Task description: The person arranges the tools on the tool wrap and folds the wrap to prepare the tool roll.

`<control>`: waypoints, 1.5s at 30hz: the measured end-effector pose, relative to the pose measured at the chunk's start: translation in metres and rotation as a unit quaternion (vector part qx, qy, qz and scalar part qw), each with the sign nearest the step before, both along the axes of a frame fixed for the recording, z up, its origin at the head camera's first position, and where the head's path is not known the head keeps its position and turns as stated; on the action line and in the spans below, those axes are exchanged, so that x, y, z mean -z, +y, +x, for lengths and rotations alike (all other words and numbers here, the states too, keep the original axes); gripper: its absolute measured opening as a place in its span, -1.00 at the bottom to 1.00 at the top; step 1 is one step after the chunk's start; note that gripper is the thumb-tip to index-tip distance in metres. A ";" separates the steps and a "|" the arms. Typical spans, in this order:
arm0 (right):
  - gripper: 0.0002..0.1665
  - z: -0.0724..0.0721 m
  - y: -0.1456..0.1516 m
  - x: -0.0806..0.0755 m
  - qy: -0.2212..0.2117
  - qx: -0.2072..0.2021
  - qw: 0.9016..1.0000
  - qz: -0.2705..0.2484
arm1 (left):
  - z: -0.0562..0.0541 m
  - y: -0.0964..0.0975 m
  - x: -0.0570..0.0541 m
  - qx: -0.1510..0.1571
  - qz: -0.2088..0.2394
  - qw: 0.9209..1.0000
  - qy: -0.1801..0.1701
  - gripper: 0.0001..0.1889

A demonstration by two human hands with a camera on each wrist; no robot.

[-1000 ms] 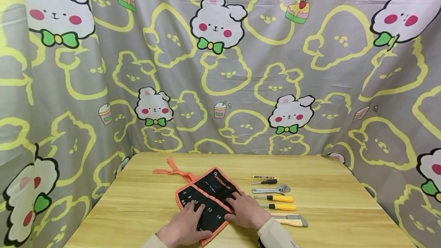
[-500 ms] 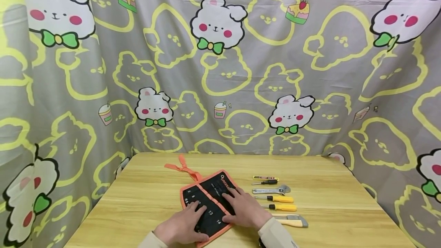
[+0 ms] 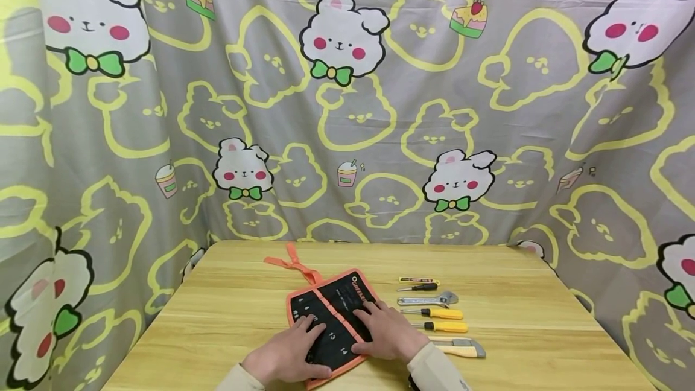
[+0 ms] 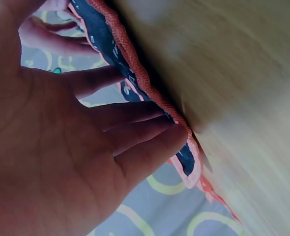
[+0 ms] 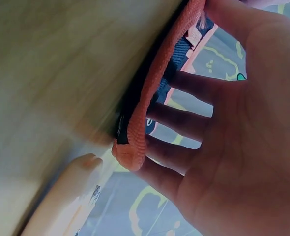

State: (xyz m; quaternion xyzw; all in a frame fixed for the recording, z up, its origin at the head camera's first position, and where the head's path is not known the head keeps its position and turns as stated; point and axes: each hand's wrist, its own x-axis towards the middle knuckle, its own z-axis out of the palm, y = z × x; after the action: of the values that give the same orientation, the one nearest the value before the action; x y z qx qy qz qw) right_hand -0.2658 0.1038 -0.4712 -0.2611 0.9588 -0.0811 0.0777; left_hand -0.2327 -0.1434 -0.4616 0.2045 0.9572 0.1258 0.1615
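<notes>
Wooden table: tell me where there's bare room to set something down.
Bare patches: between the black pouch and the left edge of the table, and between the tools and its right edge. Crowded: the middle, left hand and right hand on the pouch, the tools close beside.

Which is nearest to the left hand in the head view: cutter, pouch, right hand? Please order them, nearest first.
1. Pouch: under the left hand, touching.
2. Right hand: to its right.
3. Cutter: farther right, beyond that hand.
</notes>
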 end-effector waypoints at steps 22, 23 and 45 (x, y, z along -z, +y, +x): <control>-0.10 0.010 0.001 -0.001 0.029 0.001 0.999 0.024 | -0.007 -0.010 0.004 0.029 -0.013 0.999 0.034 -0.25; -0.10 0.010 0.001 -0.001 0.030 0.000 0.999 0.022 | -0.006 -0.010 0.003 0.029 -0.014 0.999 0.038 -0.26; -0.09 0.010 0.001 -0.002 0.019 0.014 0.999 0.030 | -0.001 -0.006 0.002 0.013 0.012 1.000 0.003 -0.12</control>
State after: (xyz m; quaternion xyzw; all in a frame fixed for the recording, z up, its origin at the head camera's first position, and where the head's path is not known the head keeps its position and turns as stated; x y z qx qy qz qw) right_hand -0.2560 0.1044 -0.4690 -0.2470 0.9655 -0.0481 0.0664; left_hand -0.2340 -0.1498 -0.4640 0.2188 0.9536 0.1341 0.1576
